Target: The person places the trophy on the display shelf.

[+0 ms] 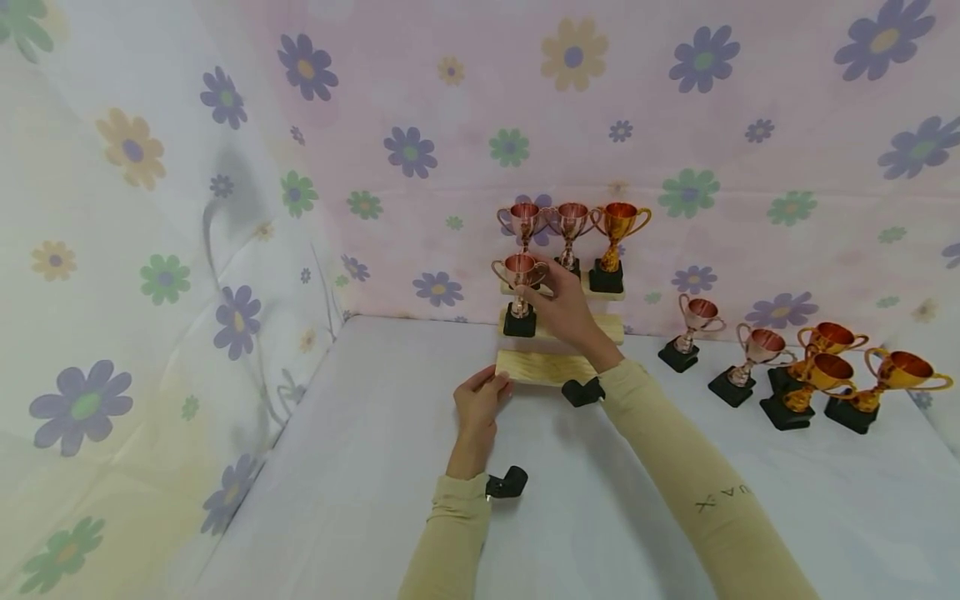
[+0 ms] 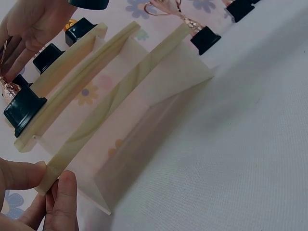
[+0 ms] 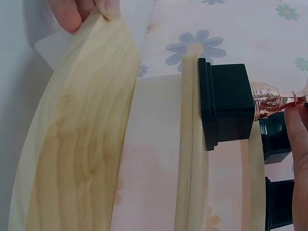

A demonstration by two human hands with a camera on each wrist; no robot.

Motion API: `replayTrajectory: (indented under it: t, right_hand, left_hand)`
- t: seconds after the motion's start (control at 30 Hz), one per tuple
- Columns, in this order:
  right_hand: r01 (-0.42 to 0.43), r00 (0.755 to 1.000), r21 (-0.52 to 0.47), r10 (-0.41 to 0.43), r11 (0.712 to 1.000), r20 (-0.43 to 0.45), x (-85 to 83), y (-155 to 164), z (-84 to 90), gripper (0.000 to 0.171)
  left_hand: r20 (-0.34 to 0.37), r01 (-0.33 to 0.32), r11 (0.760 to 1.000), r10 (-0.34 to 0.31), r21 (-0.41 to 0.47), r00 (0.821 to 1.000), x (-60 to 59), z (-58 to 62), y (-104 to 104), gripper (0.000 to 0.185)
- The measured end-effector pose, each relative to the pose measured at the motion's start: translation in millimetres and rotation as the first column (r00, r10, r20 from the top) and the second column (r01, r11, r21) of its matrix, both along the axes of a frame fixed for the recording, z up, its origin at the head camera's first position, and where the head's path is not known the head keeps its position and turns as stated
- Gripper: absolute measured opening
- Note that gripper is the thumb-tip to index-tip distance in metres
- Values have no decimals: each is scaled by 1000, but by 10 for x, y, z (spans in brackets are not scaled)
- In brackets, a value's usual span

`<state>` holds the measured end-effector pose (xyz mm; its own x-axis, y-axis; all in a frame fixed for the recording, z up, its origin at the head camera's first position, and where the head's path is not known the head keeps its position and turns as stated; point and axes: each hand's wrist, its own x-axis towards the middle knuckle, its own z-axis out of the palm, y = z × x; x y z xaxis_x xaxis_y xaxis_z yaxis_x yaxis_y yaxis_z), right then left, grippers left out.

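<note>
A three-step wooden stand [image 1: 543, 367] stands against the back wall. My left hand [image 1: 483, 390] pinches the left end of its lowest step [image 2: 48, 173] between thumb and fingers [image 2: 62, 192]. My right hand [image 1: 553, 293] holds a copper trophy [image 1: 520, 273] by its cup. The trophy's black base [image 3: 228, 106] stands upright on the left end of the middle step [image 3: 192, 159]. On the top step stand two copper trophies [image 1: 570, 223] and a gold trophy [image 1: 617, 229].
Several loose trophies stand on the white table at the right: two copper ones [image 1: 693, 327] and three gold ones [image 1: 825, 379]. Floral cloth walls close in the left side and the back. Bare tabletop [image 1: 360, 467] lies in front of the stand.
</note>
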<state>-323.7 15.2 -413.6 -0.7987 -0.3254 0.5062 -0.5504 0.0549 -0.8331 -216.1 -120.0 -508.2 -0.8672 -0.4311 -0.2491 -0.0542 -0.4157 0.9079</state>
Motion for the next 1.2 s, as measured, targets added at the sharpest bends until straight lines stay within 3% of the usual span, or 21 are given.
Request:
replayTrajectory:
  t: [0.27, 0.53, 1.2]
  right_hand:
    - [12, 999, 15, -12, 1000, 37, 26, -17, 53, 50]
    - [4, 1000, 39, -4, 999, -15, 252, -5, 323, 47]
    - [-30, 999, 15, 30, 999, 24, 210, 15, 236, 53]
  left_hand:
    - [-6, -4, 1000, 4, 9, 1000, -28, -17, 9, 33]
    - [-3, -5, 1000, 5, -1, 1000, -18, -7, 6, 34]
    - [44, 7, 1000, -6, -24, 999, 6, 10, -1, 34]
